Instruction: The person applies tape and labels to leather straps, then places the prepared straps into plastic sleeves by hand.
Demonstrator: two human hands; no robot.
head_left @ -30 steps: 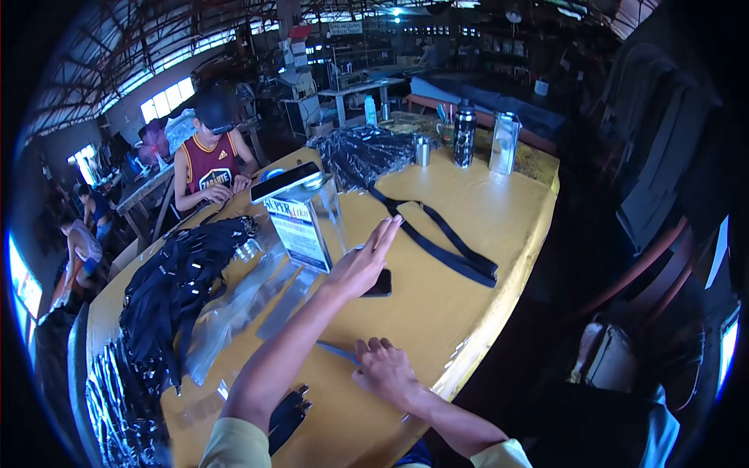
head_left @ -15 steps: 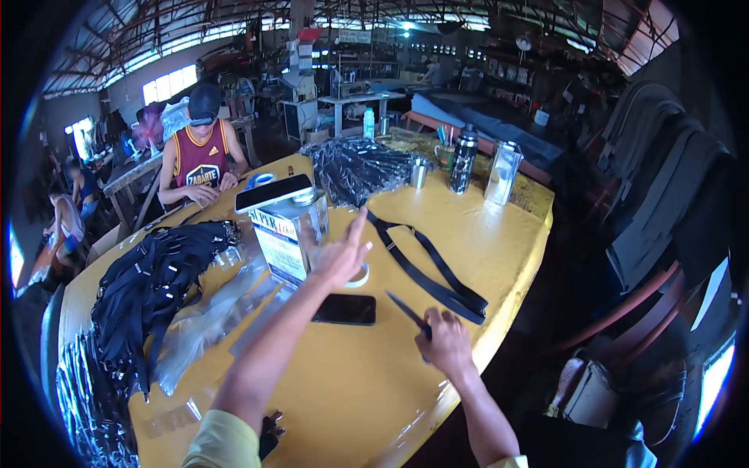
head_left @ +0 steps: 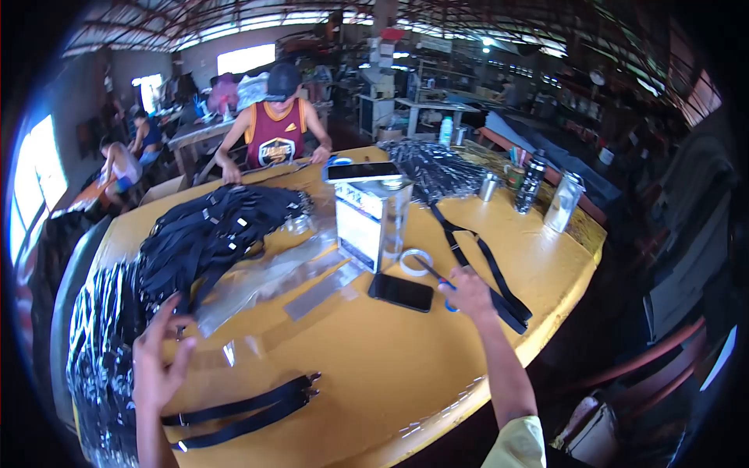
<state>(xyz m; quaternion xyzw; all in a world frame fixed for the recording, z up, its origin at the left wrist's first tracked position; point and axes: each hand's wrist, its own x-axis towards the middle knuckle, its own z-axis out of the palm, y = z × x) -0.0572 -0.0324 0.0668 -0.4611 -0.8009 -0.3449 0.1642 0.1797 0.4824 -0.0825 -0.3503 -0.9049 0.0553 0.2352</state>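
My left hand [head_left: 160, 359] is raised at the left with its fingers apart and nothing in it. Just beyond its fingertips lies a heap of black straps [head_left: 199, 238] with small metal fittings. My right hand [head_left: 470, 293] grips blue-handled scissors [head_left: 431, 268], their blades pointing up and left towards a roll of tape [head_left: 416, 263]. Right beside that hand, a long black strap [head_left: 493, 269] stretches across the yellow table. A black phone [head_left: 400, 292] lies flat to the left of the scissors. In the foreground, a folded black strap [head_left: 273, 409] rests near my left wrist.
A metal can [head_left: 396, 222] with a white label carries another phone [head_left: 363, 171]. Clear plastic sheets [head_left: 261, 288] lie mid-table, and plastic-wrapped bundles [head_left: 437, 171] behind. Bottles [head_left: 530, 183] and a metal cup [head_left: 489, 187] stand at the right. A person [head_left: 277, 132] works across the table.
My left hand has swung from above the can area to the left, beside the strap heap. The right hand keeps hold of the scissors. The view has turned left, showing the folded strap in front.
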